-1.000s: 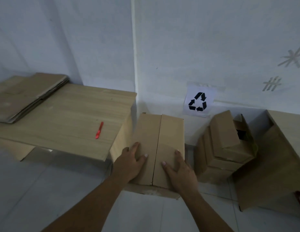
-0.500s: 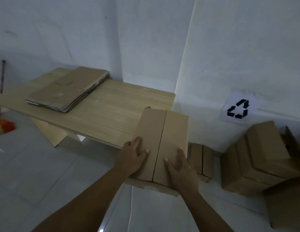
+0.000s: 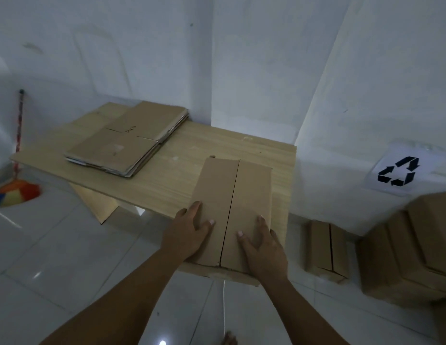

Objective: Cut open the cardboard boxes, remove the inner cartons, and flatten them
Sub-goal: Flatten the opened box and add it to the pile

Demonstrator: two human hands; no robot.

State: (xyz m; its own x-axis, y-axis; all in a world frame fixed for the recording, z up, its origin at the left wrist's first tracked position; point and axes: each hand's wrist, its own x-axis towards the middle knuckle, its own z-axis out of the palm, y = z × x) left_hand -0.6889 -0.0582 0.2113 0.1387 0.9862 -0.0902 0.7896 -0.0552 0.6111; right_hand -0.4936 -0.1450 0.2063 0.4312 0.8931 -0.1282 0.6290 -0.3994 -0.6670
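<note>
A closed brown cardboard box (image 3: pixel 241 190) with a slit down the middle of its top is held over the front right part of the low wooden table (image 3: pixel 217 143). My left hand (image 3: pixel 187 232) grips its near left edge, thumb on top. On the near right edge, my right hand (image 3: pixel 261 247) grips the same way. A stack of flattened cartons (image 3: pixel 127 143) lies on the table's far left. No cutter is visible.
A smaller closed box (image 3: pixel 326 247) stands on the tiled floor right of the table, with a pile of more boxes (image 3: pixel 403 250) beyond it. A recycling sign (image 3: pixel 398 171) hangs on the white wall. A colourful broom (image 3: pixel 17 190) leans at the far left.
Both hands have lifted the box off the floor and carried it left, over the table's right end. The view has swung left with it.
</note>
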